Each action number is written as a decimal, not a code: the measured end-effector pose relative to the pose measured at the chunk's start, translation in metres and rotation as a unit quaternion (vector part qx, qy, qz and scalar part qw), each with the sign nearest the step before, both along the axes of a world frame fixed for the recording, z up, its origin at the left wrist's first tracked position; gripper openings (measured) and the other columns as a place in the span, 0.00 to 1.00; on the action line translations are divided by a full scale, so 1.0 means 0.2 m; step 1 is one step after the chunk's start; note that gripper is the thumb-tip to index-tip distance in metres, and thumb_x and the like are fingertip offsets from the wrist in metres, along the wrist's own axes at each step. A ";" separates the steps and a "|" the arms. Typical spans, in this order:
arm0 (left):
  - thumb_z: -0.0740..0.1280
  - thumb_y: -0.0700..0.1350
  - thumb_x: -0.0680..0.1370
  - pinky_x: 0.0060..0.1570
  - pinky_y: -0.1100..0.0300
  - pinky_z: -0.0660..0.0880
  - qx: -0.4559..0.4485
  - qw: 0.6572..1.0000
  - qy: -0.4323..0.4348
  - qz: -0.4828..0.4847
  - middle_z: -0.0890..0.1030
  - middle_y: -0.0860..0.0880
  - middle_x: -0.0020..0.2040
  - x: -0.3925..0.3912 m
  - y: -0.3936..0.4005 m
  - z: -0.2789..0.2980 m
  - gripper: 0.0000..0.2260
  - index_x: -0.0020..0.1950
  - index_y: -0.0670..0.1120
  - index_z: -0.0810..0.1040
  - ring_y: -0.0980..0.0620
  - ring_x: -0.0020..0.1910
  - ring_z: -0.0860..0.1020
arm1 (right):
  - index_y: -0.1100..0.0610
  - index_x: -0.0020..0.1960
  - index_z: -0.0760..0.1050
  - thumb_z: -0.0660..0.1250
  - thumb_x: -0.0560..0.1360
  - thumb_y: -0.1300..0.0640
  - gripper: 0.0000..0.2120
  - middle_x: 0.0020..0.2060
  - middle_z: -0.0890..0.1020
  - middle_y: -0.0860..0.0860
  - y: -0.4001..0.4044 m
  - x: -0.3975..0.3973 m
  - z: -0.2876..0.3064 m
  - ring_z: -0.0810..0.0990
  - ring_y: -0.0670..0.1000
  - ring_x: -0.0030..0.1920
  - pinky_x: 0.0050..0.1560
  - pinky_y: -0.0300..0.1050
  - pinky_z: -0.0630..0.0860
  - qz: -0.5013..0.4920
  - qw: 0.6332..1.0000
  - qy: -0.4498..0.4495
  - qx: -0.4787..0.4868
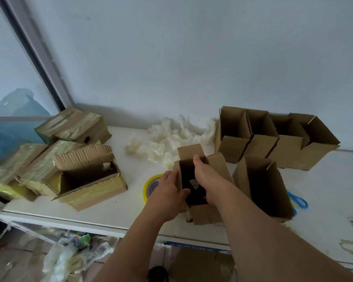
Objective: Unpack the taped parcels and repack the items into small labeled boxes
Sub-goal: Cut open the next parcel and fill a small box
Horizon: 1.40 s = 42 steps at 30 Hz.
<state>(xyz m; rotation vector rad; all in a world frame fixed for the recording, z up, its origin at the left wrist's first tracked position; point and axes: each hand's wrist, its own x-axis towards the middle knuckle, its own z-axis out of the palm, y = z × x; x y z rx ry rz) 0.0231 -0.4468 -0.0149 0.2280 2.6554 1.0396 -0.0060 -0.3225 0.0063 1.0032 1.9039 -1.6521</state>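
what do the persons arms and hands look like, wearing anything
Both forearms are bare as far as the picture shows: no sleeves, gloves, watch, bracelets or rings can be seen. The left hand and the right hand show no tape, plasters or markings. The arms come in from the bottom edge, so anything worn above the forearms is out of view.

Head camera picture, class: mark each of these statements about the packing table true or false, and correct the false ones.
1. Both hands are at the small open box in the middle. True.
2. The tape roll lies right of that box. False: it lies to its left, by the left hand.
3. A row of open empty boxes stands at the wall. True.
4. The scissors have red handles. False: blue.
5. The right hand reaches over the box's opening. True.
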 end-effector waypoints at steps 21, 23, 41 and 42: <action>0.60 0.50 0.83 0.71 0.60 0.57 0.012 0.999 -0.036 -0.020 0.49 0.52 0.81 0.01 0.03 0.00 0.30 0.81 0.50 0.49 0.52 0.77 0.56 | 0.59 0.73 0.64 0.44 0.82 0.37 0.32 0.64 0.72 0.59 -0.04 -0.04 -0.08 0.73 0.58 0.60 0.66 0.56 0.70 0.034 0.997 -0.004 0.068; 0.60 0.50 0.83 0.72 0.60 0.57 0.011 0.999 -0.038 -0.016 0.49 0.52 0.81 0.00 0.03 0.00 0.30 0.81 0.49 0.50 0.52 0.78 0.55 | 0.58 0.72 0.65 0.46 0.82 0.37 0.31 0.63 0.73 0.58 -0.04 -0.04 -0.07 0.73 0.58 0.60 0.66 0.57 0.70 0.012 0.999 0.005 0.048; 0.71 0.46 0.76 0.59 0.57 0.74 -0.047 0.998 0.015 0.043 0.60 0.50 0.73 0.00 0.06 0.07 0.30 0.75 0.47 0.63 0.48 0.61 0.74 | 0.61 0.65 0.73 0.43 0.83 0.44 0.29 0.57 0.79 0.60 0.19 0.19 0.19 0.77 0.62 0.60 0.63 0.59 0.73 0.144 0.951 0.196 0.191; 0.71 0.45 0.75 0.58 0.54 0.76 -0.054 0.997 0.016 0.046 0.59 0.50 0.73 0.00 0.05 0.07 0.30 0.75 0.47 0.63 0.47 0.60 0.75 | 0.58 0.65 0.73 0.44 0.84 0.45 0.26 0.54 0.78 0.54 0.22 0.22 0.20 0.77 0.58 0.60 0.61 0.55 0.75 0.138 0.951 0.205 0.187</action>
